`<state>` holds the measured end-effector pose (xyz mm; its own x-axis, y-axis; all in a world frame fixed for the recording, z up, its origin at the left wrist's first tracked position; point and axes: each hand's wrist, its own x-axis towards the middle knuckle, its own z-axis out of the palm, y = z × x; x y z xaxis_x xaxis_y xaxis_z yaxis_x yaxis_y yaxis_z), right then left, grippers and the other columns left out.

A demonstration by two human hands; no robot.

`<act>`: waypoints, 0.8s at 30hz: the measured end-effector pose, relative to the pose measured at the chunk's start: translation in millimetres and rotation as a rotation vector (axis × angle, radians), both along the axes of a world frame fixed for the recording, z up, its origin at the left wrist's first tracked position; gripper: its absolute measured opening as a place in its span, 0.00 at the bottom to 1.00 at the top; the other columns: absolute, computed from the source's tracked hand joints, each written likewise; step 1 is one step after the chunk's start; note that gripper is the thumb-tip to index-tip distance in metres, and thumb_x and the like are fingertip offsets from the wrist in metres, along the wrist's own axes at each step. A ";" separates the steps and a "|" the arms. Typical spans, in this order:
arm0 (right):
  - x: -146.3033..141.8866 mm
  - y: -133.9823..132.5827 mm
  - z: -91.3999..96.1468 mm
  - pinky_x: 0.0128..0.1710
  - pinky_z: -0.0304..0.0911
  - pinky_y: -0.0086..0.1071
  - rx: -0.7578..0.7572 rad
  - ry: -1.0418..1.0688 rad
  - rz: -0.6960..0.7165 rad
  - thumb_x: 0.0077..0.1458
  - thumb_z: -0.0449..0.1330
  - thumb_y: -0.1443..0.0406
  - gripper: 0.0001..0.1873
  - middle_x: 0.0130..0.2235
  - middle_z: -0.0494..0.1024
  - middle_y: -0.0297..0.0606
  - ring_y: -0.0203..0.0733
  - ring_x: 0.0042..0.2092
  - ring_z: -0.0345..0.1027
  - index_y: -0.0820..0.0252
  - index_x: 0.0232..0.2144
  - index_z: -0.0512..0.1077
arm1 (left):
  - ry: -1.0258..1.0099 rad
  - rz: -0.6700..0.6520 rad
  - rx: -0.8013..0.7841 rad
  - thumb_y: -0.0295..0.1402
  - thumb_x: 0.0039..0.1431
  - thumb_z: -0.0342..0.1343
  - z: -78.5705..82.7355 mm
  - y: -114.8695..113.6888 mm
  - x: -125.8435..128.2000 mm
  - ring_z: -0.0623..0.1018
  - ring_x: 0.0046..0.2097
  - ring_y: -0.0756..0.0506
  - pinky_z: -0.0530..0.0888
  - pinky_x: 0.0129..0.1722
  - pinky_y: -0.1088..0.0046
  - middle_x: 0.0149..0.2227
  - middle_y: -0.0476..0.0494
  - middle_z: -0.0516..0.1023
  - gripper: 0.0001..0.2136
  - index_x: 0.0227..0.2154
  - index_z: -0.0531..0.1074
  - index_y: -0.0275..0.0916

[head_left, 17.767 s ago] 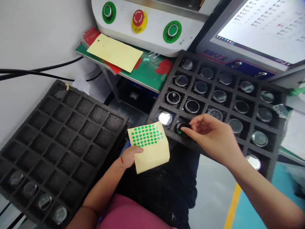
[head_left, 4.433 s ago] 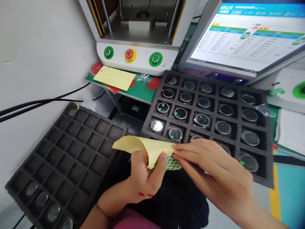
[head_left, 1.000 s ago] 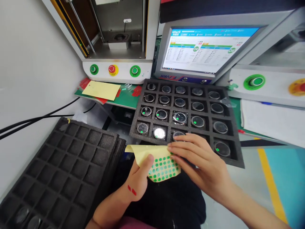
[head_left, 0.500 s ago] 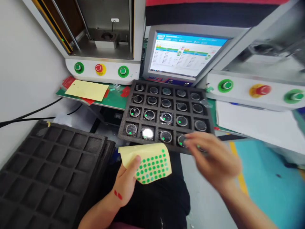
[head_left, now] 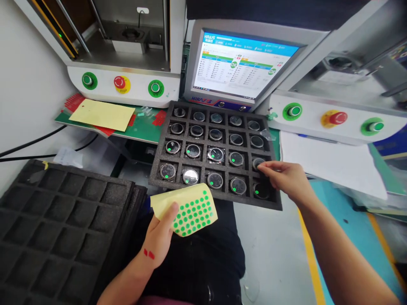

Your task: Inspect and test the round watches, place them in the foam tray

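Note:
My left hand (head_left: 160, 233) grips a yellow backing sheet of round green stickers (head_left: 192, 214), thumb on top. My right hand (head_left: 284, 176) has thumb and forefinger pinched together over the rightmost round watch face (head_left: 257, 162) in the second row from the front. Whatever the fingertips hold, if anything, is hidden. The watch faces sit in square pockets of a dark foam tray (head_left: 219, 195). Green dots mark the front-row faces, such as the watch face (head_left: 238, 185), and the other faces in the second row. Faces in the two back rows show no dots.
Empty foam trays (head_left: 63, 220) are stacked at the left. Behind stand a monitor (head_left: 243, 63) and two machines with green and red buttons (head_left: 337, 117). A yellow sheet (head_left: 101, 114) lies on the green bench at left, white papers (head_left: 330, 161) with a pen at right.
My right hand has moved from the front right of the tray to the watch face one row back, uncovering a green dot on the front-right face. My left hand still holds the sticker sheet.

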<state>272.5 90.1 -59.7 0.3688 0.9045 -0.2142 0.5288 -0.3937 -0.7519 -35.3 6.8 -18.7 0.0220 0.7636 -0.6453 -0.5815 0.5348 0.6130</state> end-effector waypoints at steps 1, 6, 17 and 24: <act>1.5 2.2 -0.4 0.12 0.45 0.27 0.000 -0.001 -0.002 0.36 0.65 0.42 0.28 0.11 0.59 0.28 0.32 0.13 0.51 0.62 0.24 0.72 | 0.006 0.001 0.002 0.45 0.45 0.69 -0.8 0.1 -0.8 0.75 0.57 0.30 0.70 0.59 0.51 0.43 0.35 0.83 0.23 0.41 0.80 0.35; -6.1 0.2 20.3 0.14 0.52 0.30 0.134 -0.067 -0.004 0.37 0.68 0.45 0.25 0.16 0.67 0.30 0.36 0.15 0.56 0.55 0.26 0.66 | -0.065 -0.097 0.076 0.46 0.48 0.68 -4.5 -3.4 -0.8 0.73 0.58 0.29 0.70 0.59 0.50 0.47 0.35 0.82 0.26 0.47 0.78 0.36; -111.6 -60.2 76.9 0.40 0.73 0.27 0.749 -0.213 0.838 0.62 0.57 0.72 0.08 0.42 0.79 0.41 0.37 0.41 0.76 0.60 0.44 0.72 | -0.114 -0.352 0.395 0.44 0.61 0.57 -3.4 -17.8 -4.3 0.68 0.63 0.36 0.59 0.67 0.56 0.55 0.41 0.77 0.21 0.55 0.73 0.42; -112.1 -70.4 76.1 0.36 0.71 0.31 0.865 -0.381 0.822 0.60 0.59 0.74 0.06 0.36 0.80 0.41 0.38 0.35 0.75 0.62 0.38 0.73 | -0.017 -0.343 0.335 0.46 0.59 0.59 5.4 -21.6 -6.7 0.70 0.62 0.37 0.62 0.66 0.59 0.51 0.41 0.80 0.24 0.56 0.73 0.44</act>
